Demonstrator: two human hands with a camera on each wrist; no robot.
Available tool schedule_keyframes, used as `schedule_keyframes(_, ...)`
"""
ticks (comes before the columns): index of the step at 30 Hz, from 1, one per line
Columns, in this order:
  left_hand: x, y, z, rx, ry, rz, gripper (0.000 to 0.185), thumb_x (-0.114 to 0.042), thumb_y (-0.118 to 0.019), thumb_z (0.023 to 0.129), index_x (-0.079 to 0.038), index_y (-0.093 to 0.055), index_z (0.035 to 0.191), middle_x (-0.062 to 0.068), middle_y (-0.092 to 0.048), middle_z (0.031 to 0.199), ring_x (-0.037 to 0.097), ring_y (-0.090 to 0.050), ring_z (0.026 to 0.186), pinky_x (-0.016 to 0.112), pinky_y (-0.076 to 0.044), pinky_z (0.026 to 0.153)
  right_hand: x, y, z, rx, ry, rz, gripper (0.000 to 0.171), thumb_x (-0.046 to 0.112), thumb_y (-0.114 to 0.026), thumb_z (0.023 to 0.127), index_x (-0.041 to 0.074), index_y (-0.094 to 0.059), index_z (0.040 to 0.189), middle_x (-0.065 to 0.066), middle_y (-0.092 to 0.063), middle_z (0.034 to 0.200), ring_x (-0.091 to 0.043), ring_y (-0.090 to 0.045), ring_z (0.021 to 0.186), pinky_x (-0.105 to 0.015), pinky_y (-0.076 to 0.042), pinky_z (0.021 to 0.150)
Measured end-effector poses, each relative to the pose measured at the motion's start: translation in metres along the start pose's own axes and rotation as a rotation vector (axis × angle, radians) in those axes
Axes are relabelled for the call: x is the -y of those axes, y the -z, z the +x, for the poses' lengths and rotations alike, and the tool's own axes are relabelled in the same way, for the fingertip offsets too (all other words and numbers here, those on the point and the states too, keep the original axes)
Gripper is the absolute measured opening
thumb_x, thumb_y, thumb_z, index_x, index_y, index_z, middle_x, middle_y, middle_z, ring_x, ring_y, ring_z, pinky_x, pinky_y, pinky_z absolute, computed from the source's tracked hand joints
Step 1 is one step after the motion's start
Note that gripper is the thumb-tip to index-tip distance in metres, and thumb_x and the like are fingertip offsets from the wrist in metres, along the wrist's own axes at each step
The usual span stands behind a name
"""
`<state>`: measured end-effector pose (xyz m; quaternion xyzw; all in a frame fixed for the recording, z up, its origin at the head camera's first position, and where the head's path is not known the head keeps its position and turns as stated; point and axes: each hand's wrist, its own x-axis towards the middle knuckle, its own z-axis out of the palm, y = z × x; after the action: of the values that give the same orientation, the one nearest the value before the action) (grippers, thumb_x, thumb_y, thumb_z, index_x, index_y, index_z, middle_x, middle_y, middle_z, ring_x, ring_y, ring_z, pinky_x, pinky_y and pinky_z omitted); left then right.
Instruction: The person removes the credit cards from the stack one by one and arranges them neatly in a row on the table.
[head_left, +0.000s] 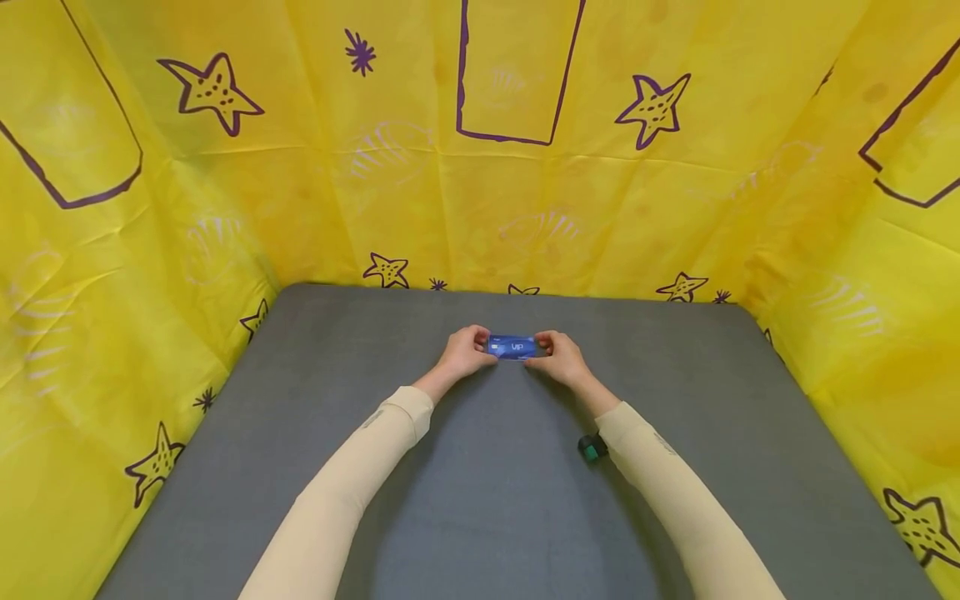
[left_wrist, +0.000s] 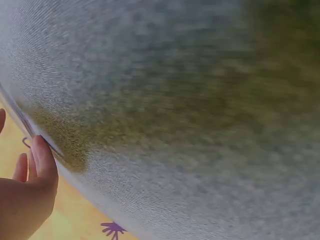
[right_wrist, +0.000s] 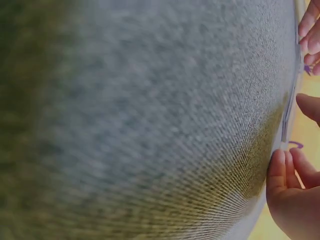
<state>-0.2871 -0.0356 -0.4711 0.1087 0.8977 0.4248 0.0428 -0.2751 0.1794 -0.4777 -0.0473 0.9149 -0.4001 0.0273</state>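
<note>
A blue card (head_left: 513,347) with white "VIP" lettering lies between both hands, low over the grey tabletop. My left hand (head_left: 467,351) pinches its left end, thumb at the near edge and fingers at the far side. At the other end, my right hand (head_left: 558,357) grips the card in the same way. The right wrist view shows the card's thin edge (right_wrist: 289,115) close to the grey surface, with the right hand (right_wrist: 295,197) beside it. In the left wrist view, part of the left hand (left_wrist: 30,195) appears at the lower left, a fingertip against the edge.
The grey tabletop (head_left: 480,483) stretches around both arms. Yellow cloth (head_left: 480,208) with purple starfish drawings rises behind it and along both sides. A small black and green object (head_left: 592,448) sits beside the right sleeve, partly hidden by it.
</note>
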Motion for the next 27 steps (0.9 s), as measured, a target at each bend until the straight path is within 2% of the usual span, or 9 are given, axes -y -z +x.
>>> schedule_keyframes(7,-0.001,-0.003,0.008,0.023,0.011,0.079,0.053,-0.014,-0.082,0.078,0.003,-0.06,0.123,0.015,-0.062,0.112,0.024,-0.059,0.096,0.034,-0.048,0.087,0.0,0.001,0.006,0.023,0.006,-0.05,0.06,0.021,-0.08,0.08,-0.005,-0.056,0.128,-0.023,-0.059,0.121,-0.036,-0.053,0.108,-0.046,-0.042,0.095)
schedule_keyframes(11,0.006,-0.005,0.017,0.061,-0.018,0.108,0.06,-0.019,-0.085,0.074,0.005,-0.06,0.124,0.017,-0.06,0.111,0.026,-0.057,0.097,0.036,-0.046,0.088,0.0,0.0,0.007,0.037,0.008,-0.062,0.061,0.021,-0.079,0.081,-0.006,-0.054,0.13,-0.024,-0.057,0.123,-0.036,-0.052,0.11,-0.047,-0.041,0.097)
schedule_keyframes(12,0.014,-0.009,0.023,0.051,-0.055,0.121,0.062,-0.024,-0.085,0.073,0.005,-0.061,0.122,0.016,-0.06,0.108,0.025,-0.056,0.095,0.034,-0.046,0.086,0.0,0.0,0.007,0.038,0.008,-0.065,0.061,0.021,-0.079,0.081,-0.006,-0.054,0.13,-0.024,-0.057,0.123,-0.036,-0.051,0.111,-0.047,-0.041,0.097)
schedule_keyframes(15,0.018,-0.012,0.026,0.065,-0.057,0.157,0.065,-0.027,-0.085,0.073,0.004,-0.061,0.124,0.016,-0.059,0.11,0.025,-0.054,0.096,0.034,-0.044,0.088,-0.001,-0.002,0.007,0.038,0.011,-0.078,0.061,0.021,-0.078,0.082,-0.006,-0.054,0.131,-0.024,-0.056,0.122,-0.036,-0.05,0.11,-0.047,-0.04,0.097)
schedule_keyframes(18,0.017,-0.012,0.024,0.074,-0.049,0.153,0.064,-0.026,-0.084,0.075,0.002,-0.06,0.127,0.016,-0.058,0.112,0.025,-0.053,0.096,0.035,-0.043,0.089,-0.001,-0.003,0.007,0.032,0.016,-0.088,0.06,0.021,-0.078,0.082,-0.005,-0.055,0.13,-0.023,-0.056,0.121,-0.035,-0.049,0.108,-0.047,-0.04,0.095)
schedule_keyframes(19,0.009,-0.008,0.02,0.09,-0.017,0.149,0.064,-0.022,-0.084,0.076,0.003,-0.058,0.13,0.017,-0.057,0.115,0.026,-0.053,0.099,0.037,-0.043,0.091,-0.002,-0.003,0.007,0.032,0.019,-0.091,0.059,0.021,-0.078,0.082,-0.005,-0.055,0.13,-0.023,-0.056,0.121,-0.035,-0.049,0.108,-0.047,-0.04,0.095)
schedule_keyframes(27,0.004,-0.006,0.013,0.072,-0.021,0.154,0.059,-0.019,-0.081,0.08,0.001,-0.058,0.13,0.015,-0.055,0.115,0.022,-0.052,0.093,0.033,-0.044,0.085,-0.005,-0.005,0.007,0.018,0.047,-0.092,0.056,0.021,-0.078,0.082,-0.003,-0.058,0.128,-0.021,-0.056,0.119,-0.034,-0.049,0.104,-0.046,-0.04,0.092)
